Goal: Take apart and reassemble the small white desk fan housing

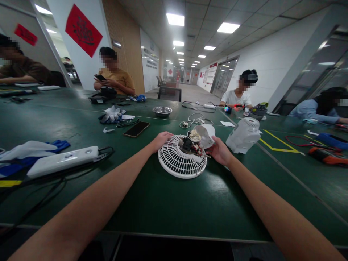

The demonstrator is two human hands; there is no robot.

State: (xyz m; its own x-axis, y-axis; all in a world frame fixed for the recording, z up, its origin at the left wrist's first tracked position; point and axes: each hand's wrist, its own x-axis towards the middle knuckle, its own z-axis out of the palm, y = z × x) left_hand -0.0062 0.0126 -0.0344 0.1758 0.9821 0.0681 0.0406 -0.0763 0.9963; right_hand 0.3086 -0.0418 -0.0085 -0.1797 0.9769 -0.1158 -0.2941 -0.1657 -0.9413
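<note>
A round white fan grille (178, 165) lies on the green table in front of me, with a fan motor and loose wires (189, 145) exposed on top of it. My left hand (161, 141) grips the grille's left rim, its fingertips partly hidden. At the motor's right side, my right hand (220, 151) holds a white rounded motor cover (207, 133), tilted beside the motor with its open side toward it. The fingers under the cover are partly out of sight. Just right of that hand stands a white plastic fan base (244, 135).
Behind the grille are a metal bowl (162, 111), a white cable (194, 120) and a phone (136, 128). Gloves (112, 115) and a white power strip (65, 159) lie leftward. An orange-black tool (327, 156) is at right. Several people sit around the table.
</note>
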